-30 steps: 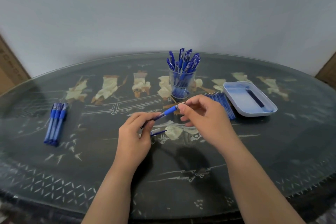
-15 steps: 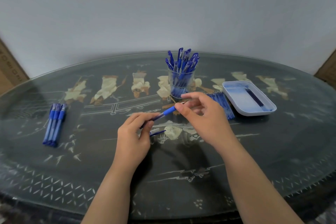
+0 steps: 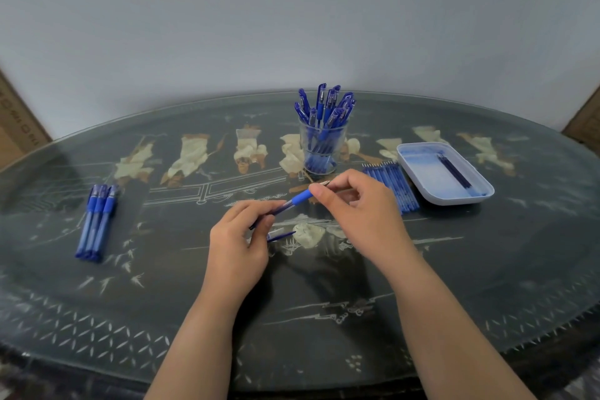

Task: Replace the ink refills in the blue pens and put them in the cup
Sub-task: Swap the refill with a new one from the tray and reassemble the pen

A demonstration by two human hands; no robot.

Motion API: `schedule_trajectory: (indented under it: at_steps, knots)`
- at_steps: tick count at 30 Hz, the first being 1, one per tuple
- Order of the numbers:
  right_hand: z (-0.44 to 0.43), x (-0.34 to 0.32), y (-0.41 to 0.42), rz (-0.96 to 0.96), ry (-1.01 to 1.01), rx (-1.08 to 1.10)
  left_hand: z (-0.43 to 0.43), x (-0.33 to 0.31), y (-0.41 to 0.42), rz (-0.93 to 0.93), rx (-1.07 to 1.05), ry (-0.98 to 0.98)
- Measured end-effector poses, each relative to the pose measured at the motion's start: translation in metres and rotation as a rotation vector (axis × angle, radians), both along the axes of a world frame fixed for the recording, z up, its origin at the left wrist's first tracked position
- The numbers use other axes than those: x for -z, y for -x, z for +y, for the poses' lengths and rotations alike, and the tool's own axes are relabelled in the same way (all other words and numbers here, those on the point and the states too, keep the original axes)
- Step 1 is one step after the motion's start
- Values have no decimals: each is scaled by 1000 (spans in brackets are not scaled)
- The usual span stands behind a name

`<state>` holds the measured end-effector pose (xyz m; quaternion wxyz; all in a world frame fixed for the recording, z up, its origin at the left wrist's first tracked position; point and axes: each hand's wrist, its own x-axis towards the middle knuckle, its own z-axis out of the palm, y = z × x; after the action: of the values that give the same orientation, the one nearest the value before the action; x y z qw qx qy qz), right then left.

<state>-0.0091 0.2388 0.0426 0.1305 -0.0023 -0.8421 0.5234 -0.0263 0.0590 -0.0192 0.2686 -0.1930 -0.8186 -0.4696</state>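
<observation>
centrally, blue pen [image 3: 300,197] between hands [image 3: 237,243] [image 3: 363,208]

Table [image 3: 487,269]: dark, oval and glossy, stretching wide in front of me.
Inlay [image 3: 191,156]: pale figures in a row across the far half, with thin white linework nearer me.
Border [image 3: 81,331]: small pale leaf marks along the near edge.
Tray [image 3: 428,172]: shallow, white-blue, on the table to my right.
Wall [image 3: 292,26]: plain grey-white, behind the table.
Left box [image 3: 13,120]: brown cardboard, cut off at the frame.
Right box [image 3: 587,120]: brown, mostly out of view.
</observation>
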Motion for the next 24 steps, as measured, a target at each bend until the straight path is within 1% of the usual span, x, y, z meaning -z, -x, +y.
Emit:
schedule_trajectory:
  at_steps: [2,6,10,14,17,19,21,24]
  knots:
    - [0,1,1,-3,-13,12,0,0,0,3,2,6]
    - [3,-2,0,14,39,-90,0,0,0,-1,4,2]
    - [1,-1,0,16,5,-1,0,1,0,3,10,2]
    - [3,-2,-1,13,50,-98,0,1,0,-8,-6,-24]
    - [2,-1,0,44,40,-57,0,1,0,-3,2,-15]
    - [0,-1,1,27,31,-13,-1,1,0,-2,6,-15]
    - [0,-2,0,8,49,-27,-1,1,0,-4,-3,-19]
    - [1,-2,-1,29,72,-83,0,0,0,-7,-10,-26]
